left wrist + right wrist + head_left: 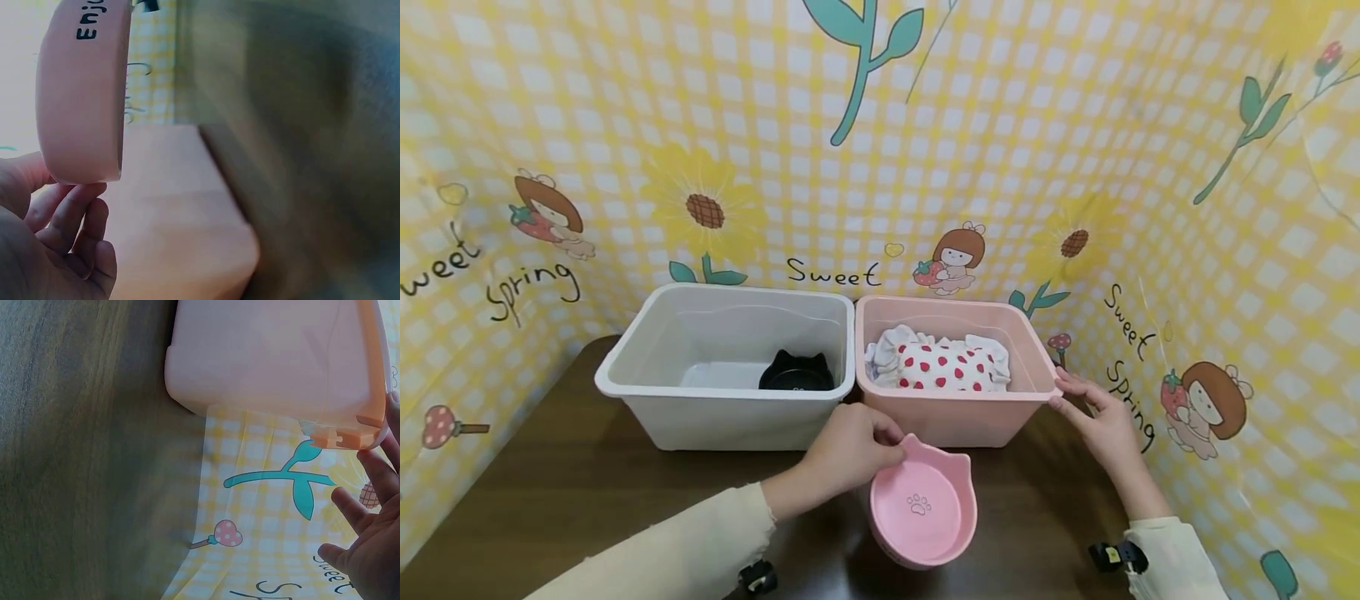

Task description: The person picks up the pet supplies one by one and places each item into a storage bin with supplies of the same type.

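My left hand (855,447) pinches the rim of a pink cat-eared bowl (917,510) near one ear. The bowl is tilted, so its inside with a grey paw print faces the head camera. Dark lettering runs along its outer wall (84,94) in the left wrist view. My right hand (1103,421) holds the right front corner of the rim of a pink bin (951,417), with thumb and forefinger at the edge and the other fingers (350,509) spread below. Inside that bin lies a white ruffled cloth (943,367) with red strawberries.
Left of the pink bin stands a white bin (722,417), with a black cat-eared bowl (797,371) inside at its right end. Both bins sit on a dark wooden table (550,467). A yellow checked sheet (790,192) hangs behind and along both sides.
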The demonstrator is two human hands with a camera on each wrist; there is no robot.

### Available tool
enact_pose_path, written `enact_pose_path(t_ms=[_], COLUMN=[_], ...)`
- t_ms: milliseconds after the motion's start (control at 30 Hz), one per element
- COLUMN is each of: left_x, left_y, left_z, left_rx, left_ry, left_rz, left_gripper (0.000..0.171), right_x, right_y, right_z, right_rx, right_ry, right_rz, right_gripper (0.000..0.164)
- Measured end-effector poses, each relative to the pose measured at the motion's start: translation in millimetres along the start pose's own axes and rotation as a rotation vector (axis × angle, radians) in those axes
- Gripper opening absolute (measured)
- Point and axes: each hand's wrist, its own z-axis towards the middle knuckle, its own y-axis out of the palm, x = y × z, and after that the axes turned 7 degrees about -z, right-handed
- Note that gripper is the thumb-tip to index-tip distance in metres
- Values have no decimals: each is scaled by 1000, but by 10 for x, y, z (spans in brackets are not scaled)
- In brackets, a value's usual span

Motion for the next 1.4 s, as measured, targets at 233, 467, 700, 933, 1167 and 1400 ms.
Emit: enact_pose_path(t_ms=[233,467,700,933,1167,1400], left_x=[253,317,396,507,442,276], left_y=[-433,-884,-1297,-1683,-2062,-2420], left_z=[-7,40,103,224,277,321], left_rx=[66,107,87,141,202,253], left_ry=[-3,28,24,93,87,87], left_rz=[54,107,135,277,318,404], left_gripper=[5,7,9,9,9,12], right_x=[23,4,-13,-3,-27,-52], right_y=[-1,21,34,-8,-37,-33], right_z=[-5,-2,11,2,-17,-24], right_rx=[13,17,2,10,2,-3], right_ry=[-4,-13,-25,-6,4,-15], right_rz=[5,-19,7,3,4,-15], right_gripper=[37,36,37,39,40,39])
